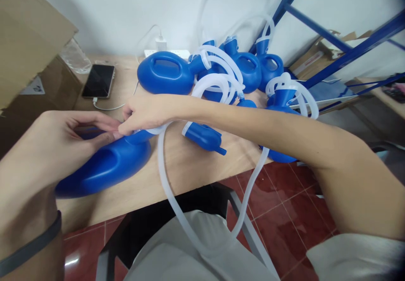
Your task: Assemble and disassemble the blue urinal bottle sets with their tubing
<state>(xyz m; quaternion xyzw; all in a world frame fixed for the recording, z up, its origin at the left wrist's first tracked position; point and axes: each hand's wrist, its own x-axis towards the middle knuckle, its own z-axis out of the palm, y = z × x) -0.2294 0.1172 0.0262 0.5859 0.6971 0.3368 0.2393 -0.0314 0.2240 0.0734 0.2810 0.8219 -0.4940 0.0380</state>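
Bottle (pixel 117 167) at the table (pixel 182 163)'s near left edge, both hands at its neck (pixel 142 136).
Hose (pixel 169 190) hangs in a loop, nearest. Right forearm (pixel 221 118) crosses the table and partly blocks bottles behind. Left hand (pixel 79 139) and right hand (pixel 141 114) meet, fingertips narrow; cannot tell what they pinch. Bottle's long axis runs lower left to upper right, neck pointing right and away. Beyond: loose nozzle (pixel 204 137), phone (pixel 97 82), far bottles (pixel 174 86).

A black-faced device (pixel 98 80), white cable (pixel 109 109) attached, lies between a cardboard box (pixel 33 36) and a power strip (pixel 183 54).
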